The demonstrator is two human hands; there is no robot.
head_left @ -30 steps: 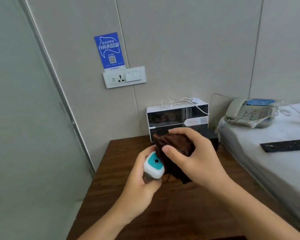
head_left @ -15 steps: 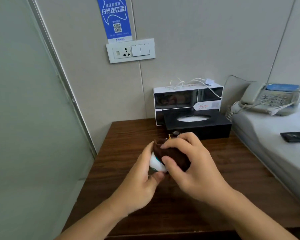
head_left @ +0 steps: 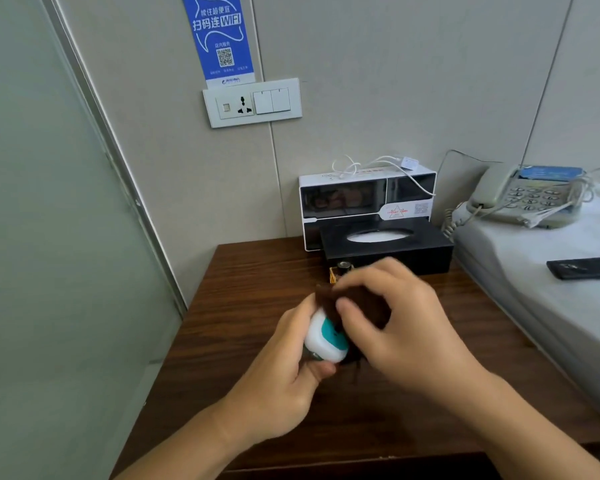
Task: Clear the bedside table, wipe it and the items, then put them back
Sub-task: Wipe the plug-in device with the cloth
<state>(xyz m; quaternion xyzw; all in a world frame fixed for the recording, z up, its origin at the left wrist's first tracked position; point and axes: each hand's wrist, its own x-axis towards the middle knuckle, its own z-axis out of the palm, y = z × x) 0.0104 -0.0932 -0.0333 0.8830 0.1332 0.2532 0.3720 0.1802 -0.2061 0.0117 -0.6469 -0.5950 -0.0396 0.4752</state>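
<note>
My left hand grips a small white device with a teal face above the middle of the dark wooden bedside table. My right hand holds a bunched dark brown cloth pressed against the top of the device. At the back of the table a black tissue box lies in front of a white box with dark windows. A small black and gold item stands just behind my hands, partly hidden.
A bed with a white sheet borders the table on the right, carrying a corded telephone and a black remote. A wall socket panel and a blue WiFi sign hang above. A glass partition stands left.
The view has tilted down and closer to the table. Both hands came lower, and the cloth has slid off the device's teal face, which shows again.
</note>
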